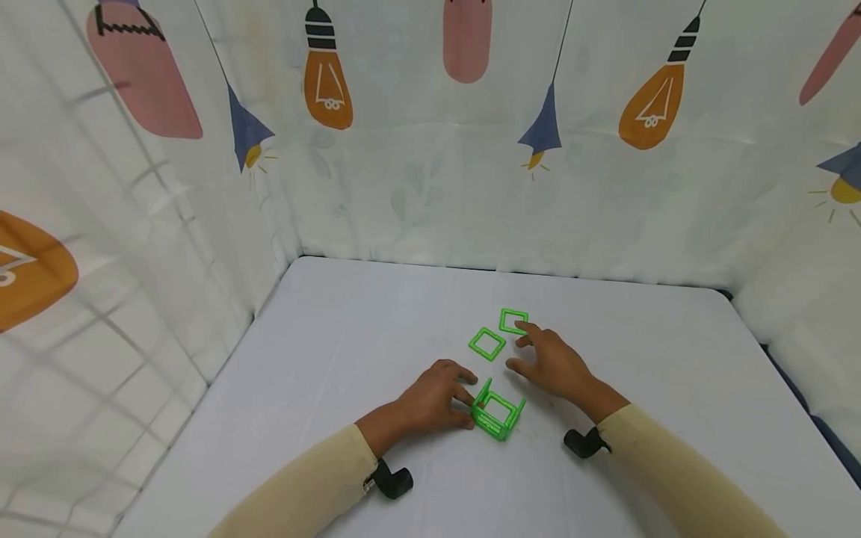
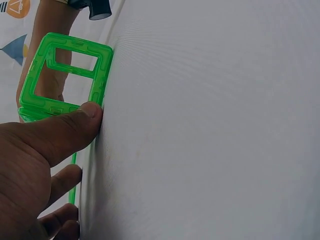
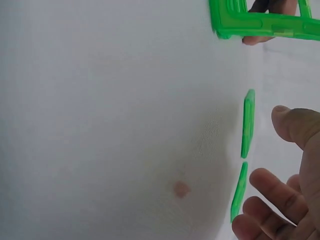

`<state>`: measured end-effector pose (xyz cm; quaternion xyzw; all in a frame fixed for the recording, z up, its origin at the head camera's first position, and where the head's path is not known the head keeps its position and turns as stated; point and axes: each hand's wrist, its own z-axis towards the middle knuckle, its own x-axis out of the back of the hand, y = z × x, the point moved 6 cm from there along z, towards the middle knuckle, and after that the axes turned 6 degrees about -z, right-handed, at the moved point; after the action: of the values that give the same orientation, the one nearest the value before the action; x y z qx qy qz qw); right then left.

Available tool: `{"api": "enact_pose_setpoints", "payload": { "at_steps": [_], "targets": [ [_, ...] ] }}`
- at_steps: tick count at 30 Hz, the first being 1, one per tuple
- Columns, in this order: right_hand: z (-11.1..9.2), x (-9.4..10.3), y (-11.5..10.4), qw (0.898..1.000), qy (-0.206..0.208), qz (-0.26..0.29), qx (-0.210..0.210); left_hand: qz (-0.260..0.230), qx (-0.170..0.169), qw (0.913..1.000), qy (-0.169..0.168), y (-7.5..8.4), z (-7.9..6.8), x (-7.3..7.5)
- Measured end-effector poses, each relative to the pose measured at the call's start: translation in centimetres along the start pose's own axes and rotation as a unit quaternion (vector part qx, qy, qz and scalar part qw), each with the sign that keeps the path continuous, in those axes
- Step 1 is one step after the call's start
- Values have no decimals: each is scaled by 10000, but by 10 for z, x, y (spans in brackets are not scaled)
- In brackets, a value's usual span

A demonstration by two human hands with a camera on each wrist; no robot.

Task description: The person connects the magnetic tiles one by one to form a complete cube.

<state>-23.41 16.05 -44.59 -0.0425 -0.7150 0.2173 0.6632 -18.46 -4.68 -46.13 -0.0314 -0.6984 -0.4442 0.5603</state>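
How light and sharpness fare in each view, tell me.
Head view: even light, a soft shadow under the beige right sleeve; left wrist view: dimmer, the bare left hand shaded, faint ripple lines across part of the white tabletop; right wrist view: grey shading on the tabletop near the bare right hand, two green square plastic frames fairly crisp.

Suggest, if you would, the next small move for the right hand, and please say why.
Probably the right hand should pinch the farther loose green square: in the head view a fingertip overlaps that square's edge, and the hand holds nothing, with thumb and fingers apart. The left hand seems to hold the joined green frames, leaving the right free.
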Motion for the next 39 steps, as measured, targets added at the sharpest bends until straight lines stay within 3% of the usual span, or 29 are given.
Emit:
{"api": "enact_pose_setpoints", "payload": {
  "at_steps": [18,29,39],
  "targets": [
    [27,-11,-10,9993,-116,-352,-50,-40,61,10000,-33,2,-2,2],
    [35,-17,-13,9976,3,-680,-113,35,-79,10000,15,4,-2,2],
    [36,-15,-15,9981,-8,-600,-144,135,-88,9999,49,4,-2,1]
  ]
}}
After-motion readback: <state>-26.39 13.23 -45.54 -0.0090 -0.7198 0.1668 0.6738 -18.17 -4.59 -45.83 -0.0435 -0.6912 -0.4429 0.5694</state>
